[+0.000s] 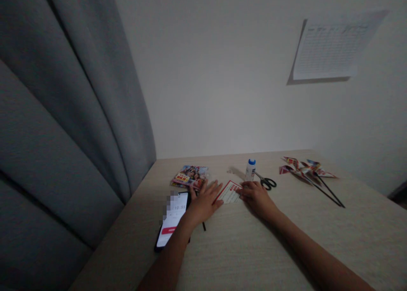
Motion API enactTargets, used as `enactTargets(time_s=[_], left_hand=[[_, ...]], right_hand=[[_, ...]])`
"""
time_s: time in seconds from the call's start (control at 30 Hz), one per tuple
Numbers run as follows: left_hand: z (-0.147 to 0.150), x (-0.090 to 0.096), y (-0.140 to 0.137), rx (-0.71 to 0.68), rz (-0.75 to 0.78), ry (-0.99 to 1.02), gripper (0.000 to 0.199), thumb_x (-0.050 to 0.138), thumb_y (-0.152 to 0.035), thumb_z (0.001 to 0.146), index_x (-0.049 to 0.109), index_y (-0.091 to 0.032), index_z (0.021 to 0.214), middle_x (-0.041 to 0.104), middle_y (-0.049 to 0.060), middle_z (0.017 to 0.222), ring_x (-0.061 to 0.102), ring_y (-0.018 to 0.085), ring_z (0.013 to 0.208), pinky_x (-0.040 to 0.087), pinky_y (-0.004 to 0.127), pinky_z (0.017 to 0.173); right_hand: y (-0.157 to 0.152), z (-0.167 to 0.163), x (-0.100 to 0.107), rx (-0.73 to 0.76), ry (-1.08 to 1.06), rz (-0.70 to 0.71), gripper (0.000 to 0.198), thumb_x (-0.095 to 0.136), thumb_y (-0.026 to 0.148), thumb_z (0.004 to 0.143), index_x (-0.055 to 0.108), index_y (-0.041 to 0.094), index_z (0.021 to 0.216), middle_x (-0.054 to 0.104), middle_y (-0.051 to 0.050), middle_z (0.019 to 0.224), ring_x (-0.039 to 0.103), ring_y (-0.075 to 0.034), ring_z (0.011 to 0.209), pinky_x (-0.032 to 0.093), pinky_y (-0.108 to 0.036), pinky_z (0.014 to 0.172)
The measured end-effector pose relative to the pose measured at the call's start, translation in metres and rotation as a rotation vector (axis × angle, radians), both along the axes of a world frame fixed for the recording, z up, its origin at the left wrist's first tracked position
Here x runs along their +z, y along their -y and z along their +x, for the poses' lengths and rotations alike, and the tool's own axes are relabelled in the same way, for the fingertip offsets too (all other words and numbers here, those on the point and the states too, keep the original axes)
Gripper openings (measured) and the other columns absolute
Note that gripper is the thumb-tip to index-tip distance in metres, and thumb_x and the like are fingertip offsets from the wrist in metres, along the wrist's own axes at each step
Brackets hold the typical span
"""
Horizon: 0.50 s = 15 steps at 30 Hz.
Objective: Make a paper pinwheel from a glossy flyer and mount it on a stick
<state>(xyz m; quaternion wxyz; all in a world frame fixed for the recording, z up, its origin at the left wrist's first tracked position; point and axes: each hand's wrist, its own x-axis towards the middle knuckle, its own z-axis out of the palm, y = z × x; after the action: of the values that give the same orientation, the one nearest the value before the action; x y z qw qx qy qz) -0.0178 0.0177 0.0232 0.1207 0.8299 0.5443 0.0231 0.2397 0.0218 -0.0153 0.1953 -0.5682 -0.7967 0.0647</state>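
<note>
A small printed paper [229, 192], white and red and apparently folded, lies at an angle on the table between my hands. My left hand [205, 204] rests flat with its fingers spread, the thumb touching the paper's left edge. At the paper's right side, the fingers of my right hand [253, 195] are bunched together on its edge, hiding that corner. Just beyond my right hand stand a white glue bottle with a blue cap [251, 170] and, beside it, black-handled scissors [269, 183] lying flat.
Colourful printed papers [192, 175] lie past my left hand. A lit phone [173, 219] sits partly under my left forearm, near a thin dark stick [204, 226]. Paper pinwheels [305, 169] on dark sticks lie at the right. A wall backs the table [222, 257]; a grey curtain [79, 113] hangs left.
</note>
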Motion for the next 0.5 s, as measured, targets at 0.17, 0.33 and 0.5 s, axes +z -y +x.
enactTargets(time_s=[0.17,0.33,0.5], left_hand=[[0.018,-0.023,0.002,-0.088,0.118,0.09,0.054,0.025,-0.056,0.104,0.029,-0.045,0.157,0.029,-0.006,0.166,0.008,0.031,0.158,-0.015,0.076,0.113],[0.022,-0.037,-0.001,-0.111,0.103,0.056,0.056,0.02,-0.06,0.104,0.019,-0.047,0.159,0.022,-0.008,0.168,0.006,0.031,0.158,-0.014,0.081,0.11],[0.022,-0.037,-0.001,-0.113,0.089,0.022,0.058,0.015,-0.061,0.103,0.012,-0.047,0.16,0.016,-0.009,0.169,0.0,0.032,0.158,-0.014,0.082,0.109]], right_hand=[[-0.001,0.0,-0.002,0.001,0.008,0.02,0.035,0.062,0.025,0.094,0.073,0.041,0.123,0.064,-0.005,0.136,0.054,-0.03,0.124,0.043,-0.047,0.102],[0.0,-0.003,-0.003,-0.021,-0.04,0.013,0.028,0.062,0.04,0.095,0.075,0.039,0.119,0.064,-0.006,0.134,0.054,-0.031,0.124,0.043,-0.049,0.101],[0.001,-0.01,0.001,-0.101,-0.067,-0.038,0.034,0.07,0.05,0.086,0.075,0.035,0.116,0.062,-0.007,0.134,0.052,-0.033,0.125,0.043,-0.051,0.099]])
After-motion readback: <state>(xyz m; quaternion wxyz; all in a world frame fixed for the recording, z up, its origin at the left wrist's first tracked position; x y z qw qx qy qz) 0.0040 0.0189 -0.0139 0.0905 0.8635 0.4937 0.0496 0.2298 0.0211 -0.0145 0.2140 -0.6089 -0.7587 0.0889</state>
